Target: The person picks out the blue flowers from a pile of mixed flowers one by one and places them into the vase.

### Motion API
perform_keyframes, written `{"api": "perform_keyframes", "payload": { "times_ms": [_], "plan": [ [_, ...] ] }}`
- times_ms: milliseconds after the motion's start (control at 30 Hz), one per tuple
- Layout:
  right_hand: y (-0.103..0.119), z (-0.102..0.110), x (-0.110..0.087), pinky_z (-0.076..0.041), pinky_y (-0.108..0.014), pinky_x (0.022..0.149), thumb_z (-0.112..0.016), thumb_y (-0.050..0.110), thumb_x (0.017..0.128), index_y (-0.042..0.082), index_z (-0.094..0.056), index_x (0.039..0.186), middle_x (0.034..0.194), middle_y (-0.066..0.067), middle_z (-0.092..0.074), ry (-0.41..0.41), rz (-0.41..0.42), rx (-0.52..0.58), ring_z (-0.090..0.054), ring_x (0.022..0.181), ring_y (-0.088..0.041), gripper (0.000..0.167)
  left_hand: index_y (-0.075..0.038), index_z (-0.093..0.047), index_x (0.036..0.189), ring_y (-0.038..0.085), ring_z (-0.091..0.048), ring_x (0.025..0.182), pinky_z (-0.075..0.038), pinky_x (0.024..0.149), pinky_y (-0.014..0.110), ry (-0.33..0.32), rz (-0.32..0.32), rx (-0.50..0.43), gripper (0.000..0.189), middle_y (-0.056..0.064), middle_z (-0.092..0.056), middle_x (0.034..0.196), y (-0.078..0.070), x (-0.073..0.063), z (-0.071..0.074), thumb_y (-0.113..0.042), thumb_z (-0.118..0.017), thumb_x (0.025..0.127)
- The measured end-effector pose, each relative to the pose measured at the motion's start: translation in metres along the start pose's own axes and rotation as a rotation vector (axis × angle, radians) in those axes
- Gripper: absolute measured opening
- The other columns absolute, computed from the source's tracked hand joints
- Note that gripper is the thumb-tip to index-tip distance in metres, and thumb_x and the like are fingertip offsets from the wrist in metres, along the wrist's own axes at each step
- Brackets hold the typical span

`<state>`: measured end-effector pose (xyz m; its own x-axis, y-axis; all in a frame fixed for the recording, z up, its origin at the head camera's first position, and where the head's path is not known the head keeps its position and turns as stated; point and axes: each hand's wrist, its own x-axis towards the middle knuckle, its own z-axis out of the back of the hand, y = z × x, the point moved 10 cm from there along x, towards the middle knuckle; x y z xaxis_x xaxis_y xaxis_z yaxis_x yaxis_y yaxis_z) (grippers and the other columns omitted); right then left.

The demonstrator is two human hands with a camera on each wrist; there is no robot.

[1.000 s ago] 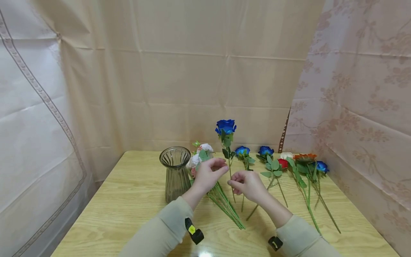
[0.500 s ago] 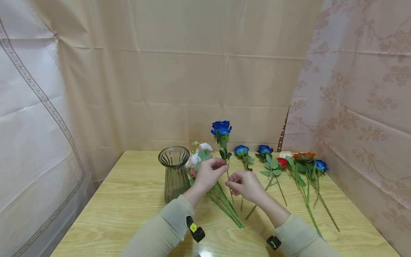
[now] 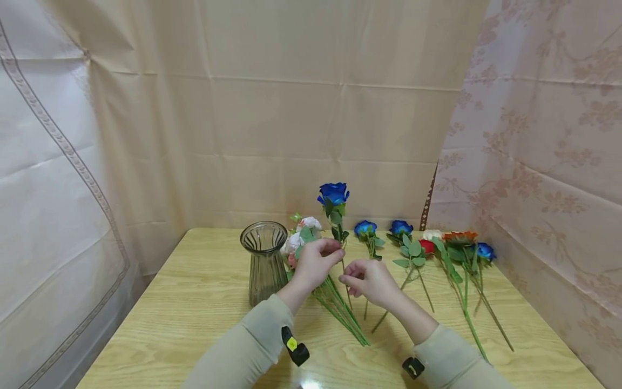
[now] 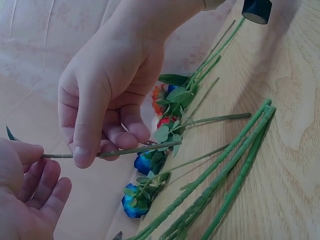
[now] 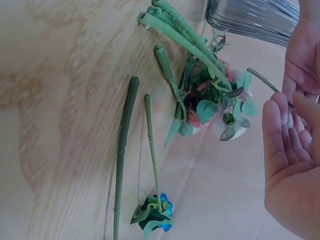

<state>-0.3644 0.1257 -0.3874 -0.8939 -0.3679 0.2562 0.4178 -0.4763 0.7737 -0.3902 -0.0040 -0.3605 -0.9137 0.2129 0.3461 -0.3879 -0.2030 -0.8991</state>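
Observation:
A long-stemmed blue rose (image 3: 333, 193) stands nearly upright above the table, its bloom level with the far table edge. My left hand (image 3: 313, 266) pinches its stem (image 4: 135, 150) between thumb and fingers, just under the leaves. Lower down, the thumb and curled fingers of my right hand (image 3: 373, 282) pinch the same stem, whose cut end sticks out past them. To the left is a grey ribbed glass vase (image 3: 267, 273), with no stems in it. Partly behind my left hand lies a bunch of white and pink flowers (image 3: 293, 244), green stems toward me.
Two more blue roses (image 3: 365, 227) lie right of my hands. Farther right are a red rose (image 3: 427, 246), a white flower (image 3: 432, 234), an orange flower (image 3: 459, 237) and another blue rose (image 3: 485, 251), stems pointing toward me. Curtains (image 3: 272, 135) hang behind the wooden table (image 3: 194, 302).
The held blue rose has shifted slightly left, its bloom most of all. My right hand has edged left with it, while the left hand keeps nearly the same place.

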Motion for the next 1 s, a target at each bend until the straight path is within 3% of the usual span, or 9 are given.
{"api": "perform_keyframes", "payload": {
  "times_ms": [133, 333, 533, 733, 1000],
  "plan": [
    [0.001, 0.003, -0.001, -0.060, -0.031, 0.056, -0.075, 0.024, 0.096, 0.009, -0.070, 0.092, 0.075, -0.006, -0.070, -0.006, 0.000, 0.004, -0.069, 0.064, -0.023, 0.016, -0.004, -0.073, 0.115, 0.018, -0.069, 0.094, -0.059, 0.081, 0.033, 0.002, -0.009, -0.024, 0.020, 0.004, -0.073, 0.102, -0.004, 0.000, 0.002, -0.016, -0.070, 0.099],
    [0.004, 0.009, -0.002, -0.060, -0.031, 0.056, -0.073, 0.029, 0.097, 0.008, -0.070, 0.095, 0.077, 0.000, -0.070, -0.015, 0.013, 0.016, -0.070, 0.071, -0.036, 0.021, -0.006, -0.073, 0.117, 0.017, -0.068, 0.093, -0.059, 0.076, 0.031, -0.014, -0.031, 0.017, 0.021, 0.003, -0.073, 0.104, -0.010, -0.001, 0.008, -0.015, -0.070, 0.099],
    [0.001, 0.018, -0.003, -0.062, -0.040, 0.064, -0.072, 0.034, 0.098, 0.004, -0.067, 0.109, 0.095, -0.006, -0.070, -0.022, -0.015, 0.079, -0.070, 0.080, -0.028, 0.032, -0.007, -0.073, 0.118, 0.016, -0.069, 0.091, -0.059, 0.073, 0.030, -0.002, -0.082, 0.033, 0.022, 0.003, -0.074, 0.104, -0.022, -0.002, 0.012, -0.017, -0.070, 0.099],
    [0.002, 0.024, -0.001, -0.062, -0.042, 0.075, -0.066, 0.027, 0.102, 0.002, -0.059, 0.127, 0.117, -0.016, -0.065, -0.023, -0.003, 0.200, -0.067, 0.100, -0.032, 0.037, -0.006, -0.075, 0.114, 0.015, -0.070, 0.092, -0.059, 0.080, 0.032, -0.019, -0.150, 0.077, 0.020, 0.002, -0.075, 0.102, -0.041, -0.001, 0.021, -0.016, -0.071, 0.098],
    [0.008, 0.028, 0.002, -0.058, -0.041, 0.090, -0.056, 0.025, 0.107, 0.002, -0.045, 0.142, 0.136, -0.022, -0.054, -0.004, 0.053, 0.407, -0.057, 0.123, -0.039, 0.043, -0.004, -0.072, 0.119, 0.017, -0.071, 0.089, -0.059, 0.079, 0.033, -0.054, -0.208, 0.110, 0.024, 0.005, -0.075, 0.100, -0.073, -0.004, 0.036, -0.013, -0.071, 0.097]
  ]
}}
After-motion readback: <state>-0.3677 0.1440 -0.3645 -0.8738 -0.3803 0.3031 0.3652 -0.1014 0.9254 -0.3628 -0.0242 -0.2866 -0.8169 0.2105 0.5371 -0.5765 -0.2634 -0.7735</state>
